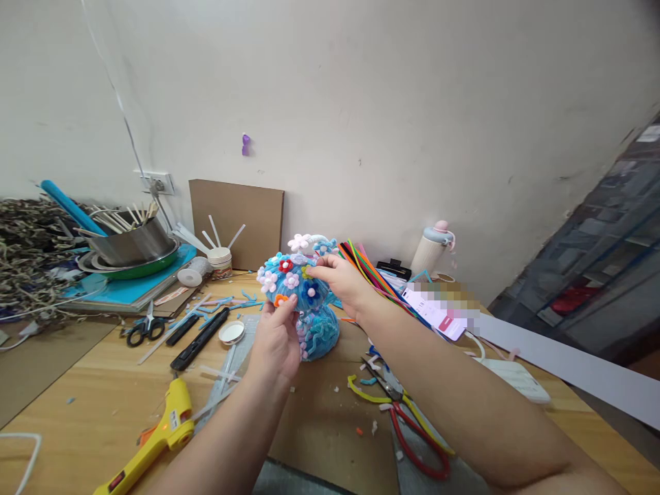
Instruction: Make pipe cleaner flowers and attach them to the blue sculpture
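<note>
A blue pipe-cleaner mushroom (296, 292) with small coloured flowers on its cap stands on the wooden table (93, 385). My left hand (276, 344) grips it from the near side, thumb up against the cap's edge. My right hand (343, 278) reaches over from the right with fingers pinched on the top of the cap, near a small flower; what it pinches is too small to make out.
A yellow glue gun (155, 440) lies at front left, red-handled pliers (412, 440) at front right. Black scissors (145, 328), a box cutter (200, 338) and pipe-cleaner scraps lie left of the mushroom. A bundle of coloured pipe cleaners (368, 271), a bottle (432, 251) and a metal pot (135, 242) stand behind.
</note>
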{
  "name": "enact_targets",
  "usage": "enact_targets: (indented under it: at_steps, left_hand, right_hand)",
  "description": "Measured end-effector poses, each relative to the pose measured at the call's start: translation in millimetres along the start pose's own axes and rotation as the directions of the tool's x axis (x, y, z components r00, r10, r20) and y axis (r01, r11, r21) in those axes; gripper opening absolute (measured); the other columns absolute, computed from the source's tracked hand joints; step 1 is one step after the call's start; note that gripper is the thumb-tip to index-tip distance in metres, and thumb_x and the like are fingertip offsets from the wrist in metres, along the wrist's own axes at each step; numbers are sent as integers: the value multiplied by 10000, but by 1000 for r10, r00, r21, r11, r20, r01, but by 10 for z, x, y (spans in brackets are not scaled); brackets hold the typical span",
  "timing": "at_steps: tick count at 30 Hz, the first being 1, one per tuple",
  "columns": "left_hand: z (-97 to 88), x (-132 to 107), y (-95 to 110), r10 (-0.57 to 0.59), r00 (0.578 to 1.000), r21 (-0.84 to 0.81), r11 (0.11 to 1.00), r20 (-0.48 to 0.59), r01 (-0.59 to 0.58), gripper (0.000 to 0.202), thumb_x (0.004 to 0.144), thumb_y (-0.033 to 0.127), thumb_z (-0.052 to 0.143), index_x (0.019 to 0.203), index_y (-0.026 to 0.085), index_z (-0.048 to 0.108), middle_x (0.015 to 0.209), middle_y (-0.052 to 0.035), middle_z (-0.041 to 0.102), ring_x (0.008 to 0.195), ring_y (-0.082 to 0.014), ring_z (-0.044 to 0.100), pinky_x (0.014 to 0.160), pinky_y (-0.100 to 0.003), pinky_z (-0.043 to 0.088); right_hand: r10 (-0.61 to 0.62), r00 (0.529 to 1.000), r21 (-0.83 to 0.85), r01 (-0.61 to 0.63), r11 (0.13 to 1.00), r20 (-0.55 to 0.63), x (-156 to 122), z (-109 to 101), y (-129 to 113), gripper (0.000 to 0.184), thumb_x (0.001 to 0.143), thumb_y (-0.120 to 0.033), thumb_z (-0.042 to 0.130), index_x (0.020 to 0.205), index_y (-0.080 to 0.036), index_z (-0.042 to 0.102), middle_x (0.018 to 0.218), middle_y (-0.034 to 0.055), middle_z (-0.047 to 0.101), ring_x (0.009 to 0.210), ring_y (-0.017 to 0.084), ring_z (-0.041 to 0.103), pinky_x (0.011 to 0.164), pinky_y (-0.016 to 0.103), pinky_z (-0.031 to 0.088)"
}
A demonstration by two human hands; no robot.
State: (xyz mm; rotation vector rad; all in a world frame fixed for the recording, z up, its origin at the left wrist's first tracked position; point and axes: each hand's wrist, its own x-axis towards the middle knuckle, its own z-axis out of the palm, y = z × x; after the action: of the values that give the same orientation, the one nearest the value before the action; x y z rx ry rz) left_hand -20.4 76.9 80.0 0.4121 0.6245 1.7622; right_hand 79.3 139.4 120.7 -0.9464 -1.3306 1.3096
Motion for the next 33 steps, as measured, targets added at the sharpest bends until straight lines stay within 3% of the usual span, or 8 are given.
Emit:
enact_targets:
  at_steps: [3,8,13,16,21,24,28,33]
  left_hand:
    - [-4,1,0,2,1000,8,1000,5,-2,402,623,93,714,999,183,604,798,-2,701,709,-135,649,755,-276,449]
    - [-24,-4,-5,-13,1000,39,999,6,12,332,638,119,714,947,170,602,834,-22,699,740,-142,647,767,-278,442]
    - [-27,-65,39,-15,999,84,996,-42,18,325,605,125,746,873,192,574,738,31,664,712,-113,631,707,-225,431]
    - [-69,-129,83,-12,998,155,988,-66,22,391,602,140,760,933,214,566,793,27,672,757,-113,635,718,-219,425]
    - [-307,-282,67,50,984,356,934,-169,13,538,644,197,756,1125,241,517,1023,-54,650,963,-160,607,835,-264,411]
    - [-530,-322,-13,87,947,482,873,-309,77,493,693,247,703,1144,222,506,1101,-69,604,1043,-188,561,881,-300,399]
    - [-752,-276,-90,-19,925,513,828,-379,227,468,743,250,628,1179,214,462,1140,-74,588,1104,-195,524,924,-329,390]
    - [-741,-223,-92,-144,923,435,848,-357,301,461,768,215,591,1197,241,425,1080,-51,623,1064,-153,554,915,-280,398]
  right_hand:
    - [-9,1000,-2,9,1000,-5,-6,4,6,255,576,-289,703,631,-182,478,617,-62,478,627,104,440,629,255,328]
    - [-137,989,7,137,991,-50,-65,-43,0,250,652,-376,662,686,-185,505,663,-50,487,664,112,451,661,249,346]
    - [-156,962,47,170,984,-225,-37,-267,211,254,718,-459,574,758,-212,529,745,-31,580,714,139,508,670,248,378]
    - [-55,946,35,69,997,-319,22,-436,486,253,704,-464,581,766,-221,548,786,-21,614,781,159,531,700,253,387]
    - [130,974,79,-118,990,-183,48,-565,878,263,700,-453,631,799,-211,655,954,46,663,979,221,554,803,308,410]
    - [274,956,147,-257,955,-102,50,-560,981,351,796,-499,531,892,-192,672,969,79,671,1001,214,574,889,347,409]
    - [393,919,234,-376,896,-26,63,-557,1001,541,874,-572,335,1016,-151,644,1022,110,662,1014,191,586,983,357,372]
    - [468,883,300,-442,846,-20,66,-590,1032,729,843,-676,204,1103,-121,599,1148,150,610,1158,214,510,1049,366,303]
